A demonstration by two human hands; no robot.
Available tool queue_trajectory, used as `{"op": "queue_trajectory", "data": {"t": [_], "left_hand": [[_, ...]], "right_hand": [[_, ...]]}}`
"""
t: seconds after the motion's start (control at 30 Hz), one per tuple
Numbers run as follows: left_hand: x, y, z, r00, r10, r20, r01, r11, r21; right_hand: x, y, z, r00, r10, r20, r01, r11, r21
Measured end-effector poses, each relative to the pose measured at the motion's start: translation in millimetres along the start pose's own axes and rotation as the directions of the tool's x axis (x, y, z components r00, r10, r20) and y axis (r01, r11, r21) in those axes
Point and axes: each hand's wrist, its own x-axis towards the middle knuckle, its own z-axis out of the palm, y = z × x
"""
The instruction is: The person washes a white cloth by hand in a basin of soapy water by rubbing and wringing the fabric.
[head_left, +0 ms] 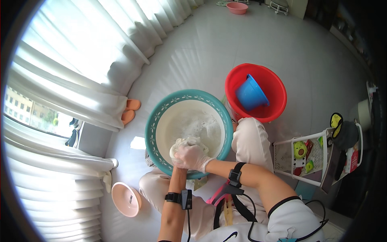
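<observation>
A bunched white cloth (189,142) is squeezed between my hands over the near side of a teal-rimmed basin (150,141). My right hand (191,156), in a thin whitish glove, is closed over the cloth. Beneath and to the left of it, my left hand (176,160) also grips the bundle, though most of its fingers are hidden. Cloudy water (201,123) with patches of suds fills the basin. The basin stands on the floor between my knees.
A red tub (276,82) holding a blue bucket (252,94) stands beyond my right knee. To the right is a white rack (302,135) with small items. A pink basin (125,199) and orange slippers (131,111) lie left, near white curtains (80,80).
</observation>
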Motion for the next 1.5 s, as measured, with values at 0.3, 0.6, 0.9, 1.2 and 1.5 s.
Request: {"op": "queue_trajectory", "data": {"t": [0.3, 0.6, 0.9, 1.2, 1.5], "left_hand": [[-24.8, 33.8, 52.5, 0.868, 0.405, -0.286, -0.007, 0.587, 0.809], [-42.1, 62.3, 60.3, 0.853, 0.519, 0.064, -0.399, 0.568, 0.720], [-57.9, 62.8, 81.5, 0.972, 0.181, 0.147, -0.220, 0.923, 0.315], [-32.7, 32.6, 48.9, 0.979, -0.121, -0.163, 0.195, 0.787, 0.586], [-47.1, 36.7, 82.9, 0.973, -0.174, -0.151, 0.227, 0.602, 0.766]], "right_hand": [[28.8, 70.6, -25.6, 0.860, 0.473, 0.195, -0.482, 0.876, -0.001], [38.5, 73.5, -86.0, 0.751, 0.633, 0.187, -0.651, 0.663, 0.370], [46.7, 89.5, -116.0, 0.828, 0.525, 0.197, -0.493, 0.849, -0.189], [58.5, 82.3, -103.9, 0.847, 0.412, 0.335, -0.508, 0.445, 0.737], [69.4, 81.5, -121.6, 0.845, 0.444, 0.296, -0.438, 0.258, 0.861]]}}
